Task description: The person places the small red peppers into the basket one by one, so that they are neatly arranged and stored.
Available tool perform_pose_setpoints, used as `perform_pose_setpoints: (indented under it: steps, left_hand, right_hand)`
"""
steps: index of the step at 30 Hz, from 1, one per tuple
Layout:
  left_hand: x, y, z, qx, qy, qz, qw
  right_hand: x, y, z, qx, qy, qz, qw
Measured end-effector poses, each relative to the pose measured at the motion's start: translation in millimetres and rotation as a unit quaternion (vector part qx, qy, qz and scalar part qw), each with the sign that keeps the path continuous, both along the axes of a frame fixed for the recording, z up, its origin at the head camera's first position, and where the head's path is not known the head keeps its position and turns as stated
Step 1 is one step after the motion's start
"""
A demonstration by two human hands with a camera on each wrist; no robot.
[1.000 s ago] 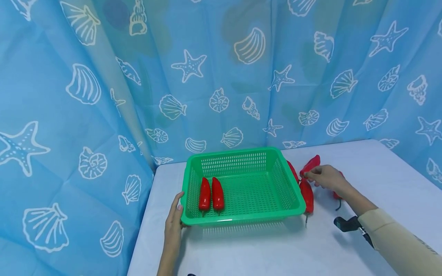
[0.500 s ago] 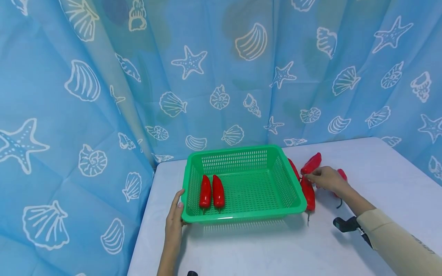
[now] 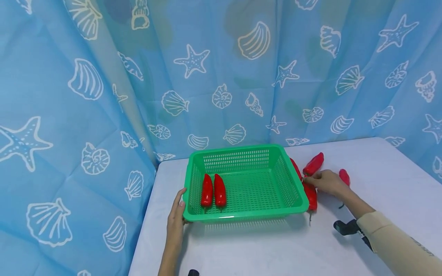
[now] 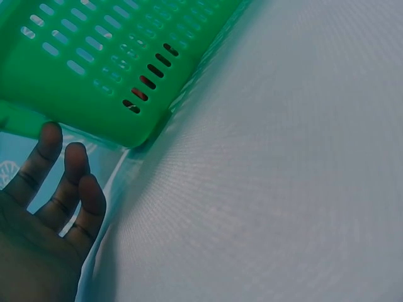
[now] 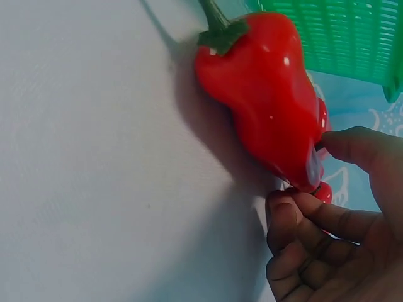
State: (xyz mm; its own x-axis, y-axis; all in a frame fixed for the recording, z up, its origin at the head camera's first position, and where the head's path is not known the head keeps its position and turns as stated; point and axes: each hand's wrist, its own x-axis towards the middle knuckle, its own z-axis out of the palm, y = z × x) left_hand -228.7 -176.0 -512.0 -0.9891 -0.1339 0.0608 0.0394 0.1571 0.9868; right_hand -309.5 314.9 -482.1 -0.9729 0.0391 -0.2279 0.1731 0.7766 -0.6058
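In the head view, my left hand (image 3: 176, 220) lies at the left rim of a green plastic basket (image 3: 241, 216). Its loosely bent fingers (image 4: 77, 160) reach the outside of that rim in the left wrist view. Inside the basket, two red peppers (image 3: 207, 191) lie side by side on the left. My right hand (image 3: 326, 182) is beside the basket's right wall. Thumb and forefinger pinch the narrow tip of a shiny red pepper (image 5: 264, 82), whose green stem points away from the hand. Another red pepper (image 3: 313, 164) lies just beyond these fingertips.
One red pepper (image 3: 295, 168) is partly hidden against the basket's right wall, another pepper (image 3: 344, 176) partly behind the right hand. A black device (image 3: 347, 227) is at the right wrist. A blue shell-patterned curtain (image 3: 221, 76) hangs behind the white table (image 3: 262, 249).
My right hand has come slightly lower, closer to the near pepper's tip, uncovering more of the pepper on the right. The left hand stays at the basket rim. The head view has shifted slightly.
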Motion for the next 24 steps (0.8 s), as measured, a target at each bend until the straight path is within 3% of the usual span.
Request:
perform_pose_setpoints:
  steps: [8, 24]
  left_hand:
    - [-2.1, -2.0, -3.1, -0.003, -0.001, -0.001, 1.0000]
    - [-1.1, -1.7, -3.5, 0.003, 0.011, -0.002, 0.9999]
  right_hand:
    - [-1.5, -1, -9.7, -0.004, 0.006, -0.008, 0.9999]
    - [5.0, 5, 0.5, -0.005, 0.011, -0.007, 0.9999]
